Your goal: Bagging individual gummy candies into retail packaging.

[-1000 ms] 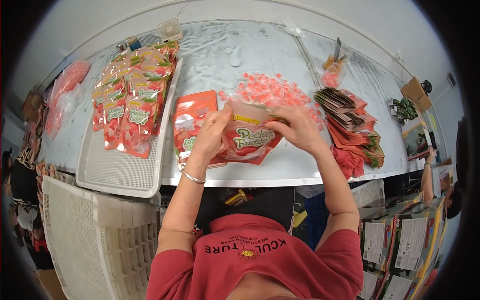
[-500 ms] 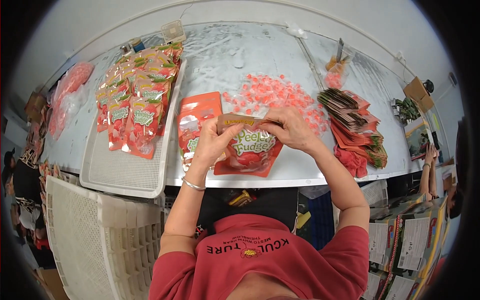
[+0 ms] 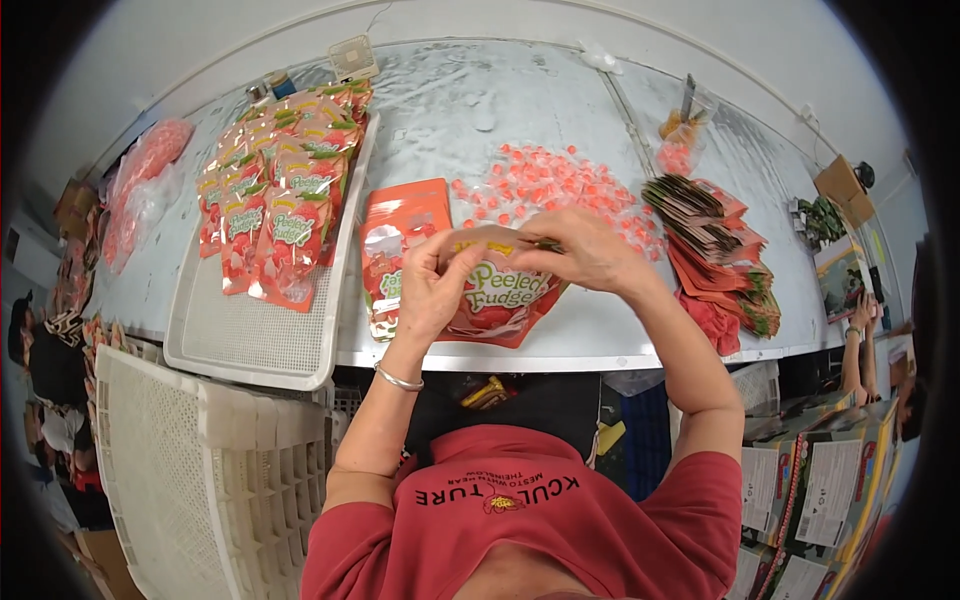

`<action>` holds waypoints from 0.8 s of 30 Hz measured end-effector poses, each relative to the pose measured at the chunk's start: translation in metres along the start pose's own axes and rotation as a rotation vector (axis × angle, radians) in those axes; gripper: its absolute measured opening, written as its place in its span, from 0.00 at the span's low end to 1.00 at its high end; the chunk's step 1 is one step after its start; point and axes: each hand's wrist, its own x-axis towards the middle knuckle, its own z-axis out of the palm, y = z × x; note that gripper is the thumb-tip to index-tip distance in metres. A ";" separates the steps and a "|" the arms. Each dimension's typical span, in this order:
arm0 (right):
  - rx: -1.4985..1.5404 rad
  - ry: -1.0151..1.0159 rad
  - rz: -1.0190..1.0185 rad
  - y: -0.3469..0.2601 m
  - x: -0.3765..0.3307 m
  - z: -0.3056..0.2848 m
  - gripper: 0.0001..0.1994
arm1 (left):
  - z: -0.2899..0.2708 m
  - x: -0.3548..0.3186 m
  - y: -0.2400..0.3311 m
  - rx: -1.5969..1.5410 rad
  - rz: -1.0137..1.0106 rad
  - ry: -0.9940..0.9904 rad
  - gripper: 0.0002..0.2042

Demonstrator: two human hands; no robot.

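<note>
While filled red plastic pouches [image 3: 290, 235] lie left of the left hand [image 3: 432, 287], it and the right hand [image 3: 580, 250] pinch a glossy red pouch [image 3: 502, 302] by its top, pink wrapped candies [image 3: 565, 185] beyond, flat unfilled red pouches [image 3: 712, 245] rightward.

- Bright, even light right across the table [image 3: 430, 120]!
- Glare here, white glints on the piled bags [image 3: 290, 230].
- Held bag [image 3: 503, 300]: print reads clearly.
- Below the table edge, deep shadow.
- Out at the rim, wall [image 3: 560, 18] bending, sides soft, corners black.
</note>
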 end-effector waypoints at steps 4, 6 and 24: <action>0.074 0.011 0.059 0.009 -0.003 0.005 0.09 | -0.006 0.000 0.009 -0.130 0.002 0.020 0.08; -0.046 0.073 0.083 -0.004 0.006 0.011 0.10 | -0.017 -0.004 0.006 -0.139 -0.032 0.099 0.08; 0.722 0.304 -0.141 -0.072 0.249 0.175 0.10 | -0.195 -0.047 0.026 0.951 0.322 1.109 0.41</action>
